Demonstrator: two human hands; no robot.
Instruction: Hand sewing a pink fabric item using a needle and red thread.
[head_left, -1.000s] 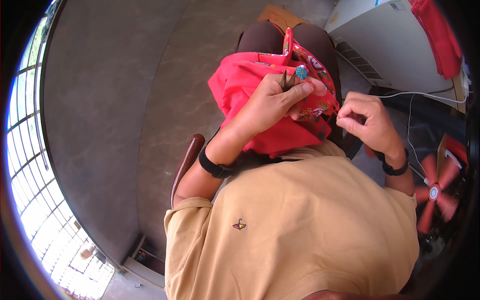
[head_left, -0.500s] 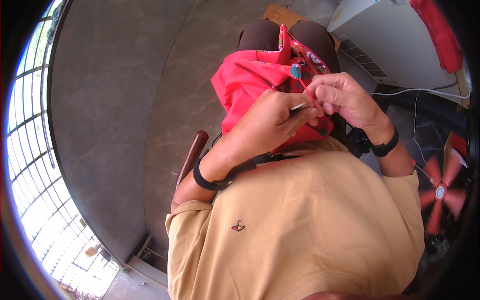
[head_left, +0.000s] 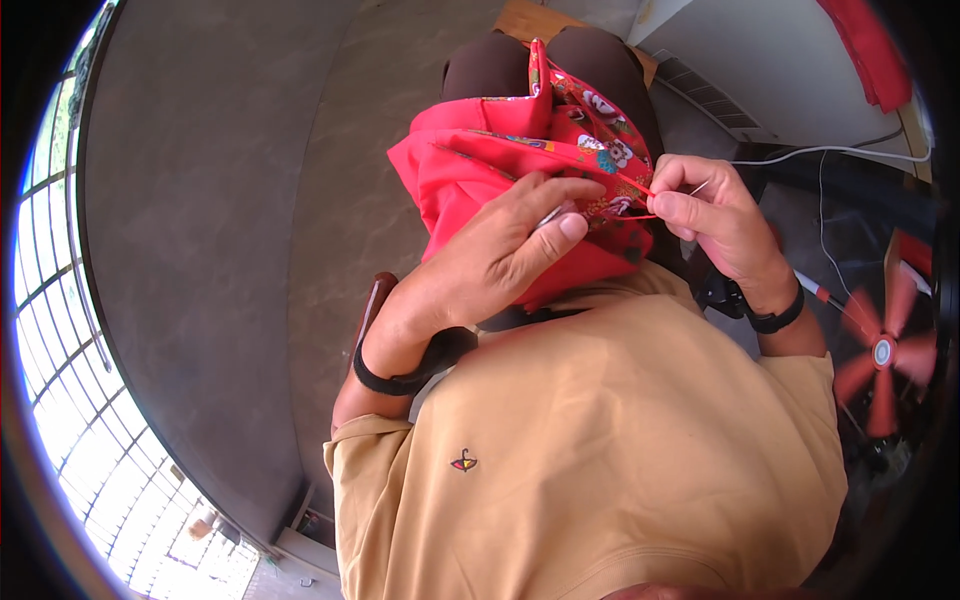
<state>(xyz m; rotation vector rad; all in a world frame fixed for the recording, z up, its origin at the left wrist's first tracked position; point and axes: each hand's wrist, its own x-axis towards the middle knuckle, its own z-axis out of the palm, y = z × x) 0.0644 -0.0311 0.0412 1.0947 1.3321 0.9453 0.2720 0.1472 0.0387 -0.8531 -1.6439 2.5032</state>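
Note:
Red fabric [head_left: 450,150] with a flower-patterned lining [head_left: 610,150] lies bunched across my lap. At its right side my right hand [head_left: 715,210] pinches a thin red cord [head_left: 637,186] between thumb and fingertips. The cord is stretched from the patterned cloth, and a second red strand hangs just below it. A fine, needle-like sliver [head_left: 700,187] shows by the right fingers. My left hand [head_left: 510,240] rests over the cloth with thumb and forefinger apart. A small silvery thing [head_left: 549,217] shows among its fingers; its kind and whether it is worn or held are unclear.
A red-bladed fan [head_left: 883,350] stands at the right, its blades blurred. Behind it runs a white cable [head_left: 840,153]. A white cabinet-like appliance [head_left: 760,70] with red cloth [head_left: 870,50] on it stands far right. A wooden armrest [head_left: 375,300] is by my left arm.
My hands have moved apart: the left has drawn back leftward and its fingers have spread, while the right has shifted slightly right with the cord. The patterned lining shows more.

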